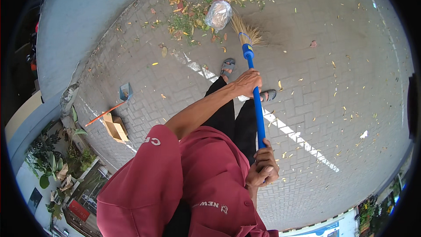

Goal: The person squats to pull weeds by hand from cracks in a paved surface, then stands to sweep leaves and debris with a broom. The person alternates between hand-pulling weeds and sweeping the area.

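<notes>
My left hand (248, 82) is closed around the middle of the blue handle of a broom (260, 118). Near the handle's upper end, close to my body, my right hand (263, 168) wraps its fingers around it. The broom's stiff straw-coloured bristles (246, 33) spread over the paving ahead of my feet. Just left of their tips lies a clear plastic bag (218, 14) with something beige inside. Around and beyond the bag is a loose spread of dry leaves and green plant bits (184, 23).
To my left, a grey-blue dustpan (125, 91) with an orange handle (105, 113) lies near an open cardboard box (115, 127). A pale blue-grey wall (88, 16) borders the paving. Scattered leaves and a worn white line (296, 136) mark the block paving (315, 82). Plants (52, 168) stand lower left.
</notes>
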{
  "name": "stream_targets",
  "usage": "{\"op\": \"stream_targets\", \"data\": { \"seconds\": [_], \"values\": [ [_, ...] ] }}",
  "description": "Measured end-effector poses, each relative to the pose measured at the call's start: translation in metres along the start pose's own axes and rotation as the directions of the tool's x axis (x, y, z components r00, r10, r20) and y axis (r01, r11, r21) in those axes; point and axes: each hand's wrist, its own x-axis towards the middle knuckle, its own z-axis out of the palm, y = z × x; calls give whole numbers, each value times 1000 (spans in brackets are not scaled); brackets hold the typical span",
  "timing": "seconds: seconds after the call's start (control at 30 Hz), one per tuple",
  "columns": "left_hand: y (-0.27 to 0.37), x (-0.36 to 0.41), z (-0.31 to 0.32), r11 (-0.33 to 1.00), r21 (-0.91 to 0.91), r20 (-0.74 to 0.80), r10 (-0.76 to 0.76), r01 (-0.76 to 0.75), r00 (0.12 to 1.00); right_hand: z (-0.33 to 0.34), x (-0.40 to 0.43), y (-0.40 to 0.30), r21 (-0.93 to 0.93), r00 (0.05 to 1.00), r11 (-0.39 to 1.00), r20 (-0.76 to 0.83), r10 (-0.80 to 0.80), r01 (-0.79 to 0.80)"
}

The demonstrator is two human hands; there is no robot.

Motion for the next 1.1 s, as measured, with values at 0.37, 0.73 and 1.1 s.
{"op": "stream_targets", "data": {
  "seconds": [0.37, 0.73, 1.1],
  "values": [
    [-34, 155, -124, 968, -55, -419, 198, -243, 886, 80, 113, -18, -204, 958, 936, 47, -283, 287],
    [-105, -52, -166, 985, 39, -121, -159, 165, 980, 151, 43, -18, 8, 957, 1000, 288, -14, 13],
    [-215, 192, -178, 996, 59, -448, 81, -61, 890, 160, 227, 85, -77, 884, 922, 324, -338, 380]
  ]
}}
